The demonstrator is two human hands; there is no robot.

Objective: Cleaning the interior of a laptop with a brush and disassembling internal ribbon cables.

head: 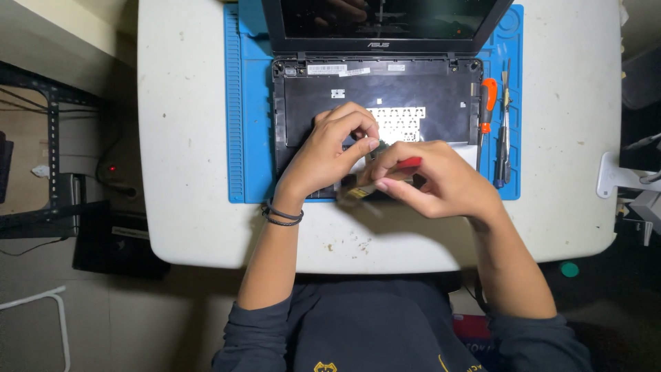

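Hands are meeting over the front edge of an opened laptop (pixel 385 103), whose keyboard is off so that the dark inner tray and a pale perforated patch are lying bare. The laptop is sitting on a blue work mat (pixel 237 138) at the far middle of the white table (pixel 186 207), likely so small parts are not sliding off or marking the top. The left hand (pixel 327 155) is curling its fingers down, its grip pinched on a small dark part at the laptop's front edge, seemingly steadying it. The right hand (pixel 437 179) is closing its grip around a red-handled brush (pixel 385 176), holding it low and nearly flat so that the bristle end is pointing left toward the left wrist; what the bristles are touching cannot be told. An orange-handled screwdriver (pixel 487 110) and dark tweezers (pixel 504 131) are lying parked along the mat's right edge, within easy reach of the right hand.
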